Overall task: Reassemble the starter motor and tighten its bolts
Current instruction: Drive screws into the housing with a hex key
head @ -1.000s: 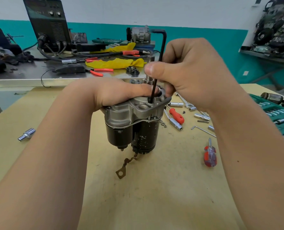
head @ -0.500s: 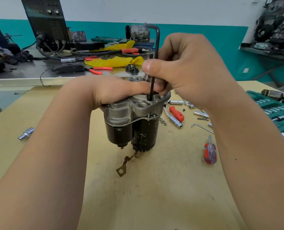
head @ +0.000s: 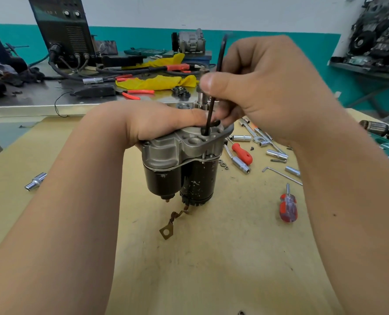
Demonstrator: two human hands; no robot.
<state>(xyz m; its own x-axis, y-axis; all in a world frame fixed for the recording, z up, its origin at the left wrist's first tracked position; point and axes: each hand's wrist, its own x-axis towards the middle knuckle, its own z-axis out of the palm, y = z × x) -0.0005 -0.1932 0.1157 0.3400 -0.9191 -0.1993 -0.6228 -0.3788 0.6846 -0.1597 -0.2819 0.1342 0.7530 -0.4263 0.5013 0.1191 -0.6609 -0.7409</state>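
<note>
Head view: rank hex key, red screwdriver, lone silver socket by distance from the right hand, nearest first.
1. hex key: pinched in the right hand.
2. red screwdriver: on the table, right side.
3. silver socket: far left.

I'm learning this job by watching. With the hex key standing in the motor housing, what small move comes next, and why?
Probably twist the hex key with the right hand, which pinches its shaft, clockwise to tighten: the tip sits in a hole atop the starter motor, and the left hand grips its housing.
</note>
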